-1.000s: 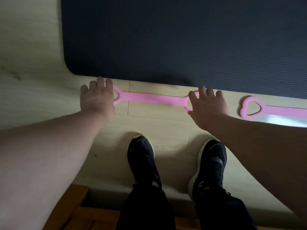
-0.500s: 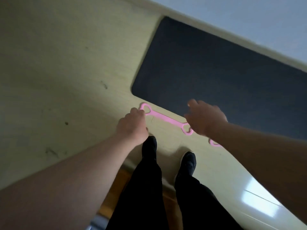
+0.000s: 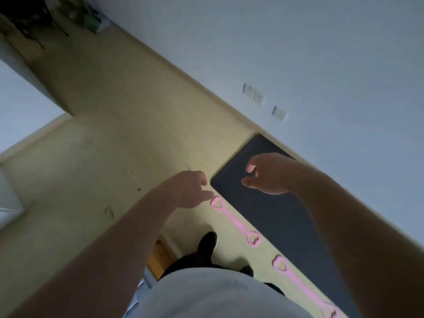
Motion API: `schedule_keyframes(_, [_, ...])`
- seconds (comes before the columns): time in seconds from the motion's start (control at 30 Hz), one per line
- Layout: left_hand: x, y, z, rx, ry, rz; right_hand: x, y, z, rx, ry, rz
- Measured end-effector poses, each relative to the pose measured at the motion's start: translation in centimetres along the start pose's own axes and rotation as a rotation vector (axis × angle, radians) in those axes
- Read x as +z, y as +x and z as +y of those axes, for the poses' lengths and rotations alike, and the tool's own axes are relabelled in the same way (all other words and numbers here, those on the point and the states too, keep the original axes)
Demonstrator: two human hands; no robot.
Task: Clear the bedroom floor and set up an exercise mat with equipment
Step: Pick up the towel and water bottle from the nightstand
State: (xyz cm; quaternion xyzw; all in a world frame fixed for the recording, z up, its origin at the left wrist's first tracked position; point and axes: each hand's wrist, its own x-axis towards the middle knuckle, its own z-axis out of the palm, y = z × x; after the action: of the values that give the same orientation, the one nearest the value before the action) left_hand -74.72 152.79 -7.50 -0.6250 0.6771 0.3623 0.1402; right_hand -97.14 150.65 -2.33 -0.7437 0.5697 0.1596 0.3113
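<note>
While both arms stretch out in front of the body, the left hand (image 3: 190, 189) and the right hand (image 3: 268, 174) are apart and hold nothing. Left hand: fingers loosely curled, thumb tip close to the heart-shaped end loop of the near pink band (image 3: 235, 222); contact cannot be told, the frame is blurred. Right hand: fingers and thumb loosely bent with a gap between them, seen over the rounded corner of the dark exercise mat (image 3: 263, 214); whether it touches the mat cannot be told.

The mat lies flat on the floor (image 3: 114, 157), its long edge along the skirting of the wall (image 3: 298, 53). Near pink band lies straight on the floor just beside the mat's other long edge, a heart loop at each end. A second pink band (image 3: 302, 288) of the same shape lies in line with it, further along that edge, with a small gap of bare floor between the two.

One black shoe (image 3: 207, 243) stands on the floor beside the near band; the tip of another shows lower down, partly hidden by a grey shirt (image 3: 206, 294). A wooden edge (image 3: 160, 255) shows beside the shoe. Two outlets (image 3: 253, 94) and a switch plate (image 3: 279, 113) sit low on the wall. Dark objects at the top left corner are too blurred to tell. Floor is pale wood with a few dark marks.
</note>
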Motion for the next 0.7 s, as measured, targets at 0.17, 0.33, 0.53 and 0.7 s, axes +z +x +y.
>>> schedule_keyframes(0.17, [-6.0,-6.3,-1.8,-0.081,-0.031,0.188,-6.6,-1.1,-7.2,-0.126,-0.124,0.155])
schedule_keyframes(0.33, [-12.1,-12.0,-5.5,-0.2,-0.095,0.332,-10.5,-0.3,-14.6,-0.287,-0.143,0.241])
schedule_keyframes(0.53, [-18.7,-15.6,-13.2,-0.331,-0.102,0.473,-14.6,3.6,-24.6,-0.403,-0.228,0.253])
schedule_keyframes(0.7, [-22.7,-15.7,-20.2,-0.399,-0.135,0.526,-17.1,8.9,-32.8,-0.49,-0.271,0.274])
